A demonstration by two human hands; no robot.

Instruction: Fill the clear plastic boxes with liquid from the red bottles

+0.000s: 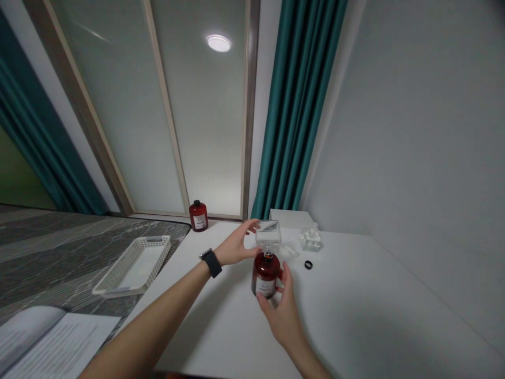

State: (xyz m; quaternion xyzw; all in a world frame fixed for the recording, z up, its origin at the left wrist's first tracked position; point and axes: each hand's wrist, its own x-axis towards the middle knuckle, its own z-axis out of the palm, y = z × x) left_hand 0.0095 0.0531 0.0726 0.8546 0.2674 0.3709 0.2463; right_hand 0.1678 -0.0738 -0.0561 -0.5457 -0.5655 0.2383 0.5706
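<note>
My left hand (240, 243) grips a clear square glass bottle (268, 234) by its left side, thumb and fingers around it. This bottle is turned upside down, its neck meeting the mouth of a dark red bottle (266, 269) below. My right hand (279, 305) is closed around the red bottle's lower right side; a white label faces me. The red bottle appears upright at the table. To the right lies a small black ring (308, 265). Behind it rests a clear, faceted glass-like object (311, 239), its exact kind unclear.
A second red bottle with a black cap (198, 216) stands at the table's far left corner. A white box (292, 217) is at the back. Left of the white table (221, 326) are a white basket (136, 266) and an open book (59, 337).
</note>
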